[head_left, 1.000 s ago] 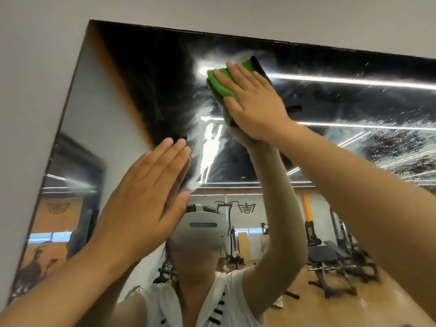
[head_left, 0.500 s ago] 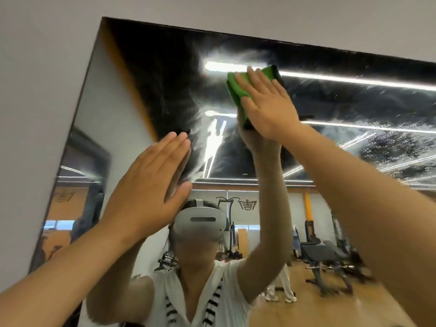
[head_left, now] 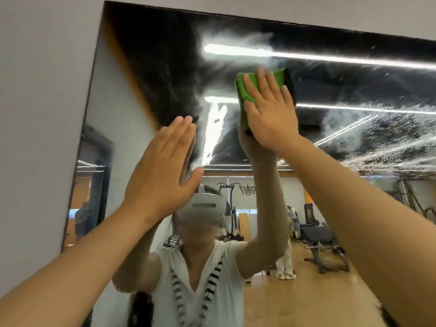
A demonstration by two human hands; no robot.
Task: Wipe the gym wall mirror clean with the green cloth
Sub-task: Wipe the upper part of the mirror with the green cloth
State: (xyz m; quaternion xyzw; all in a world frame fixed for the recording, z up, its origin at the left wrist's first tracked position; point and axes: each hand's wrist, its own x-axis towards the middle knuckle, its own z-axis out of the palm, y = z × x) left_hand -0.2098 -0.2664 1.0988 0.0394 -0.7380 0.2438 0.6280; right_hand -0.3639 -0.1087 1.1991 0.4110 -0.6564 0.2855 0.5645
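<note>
High on the large frameless gym wall mirror (head_left: 146, 67), the right hand (head_left: 271, 114) pressed the folded green cloth (head_left: 243, 90) with straight fingers. The left hand (head_left: 162, 166) lay flat and empty. Misty streaks and droplets (head_left: 389, 128) to the right suggested much remained.

The wall mirror (head_left: 146, 67) is set in a grey wall (head_left: 35, 114). Against its streaked, droplet-speckled glass lie the folded green cloth (head_left: 245, 90), pressed under the flat right hand (head_left: 271, 114), and the flat left hand (head_left: 162, 166).

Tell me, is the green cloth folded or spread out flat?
Folded, it appears: the green cloth is a thick compact pad with a rounded left edge, hardly wider than the right hand pressing it to the mirror.
</note>
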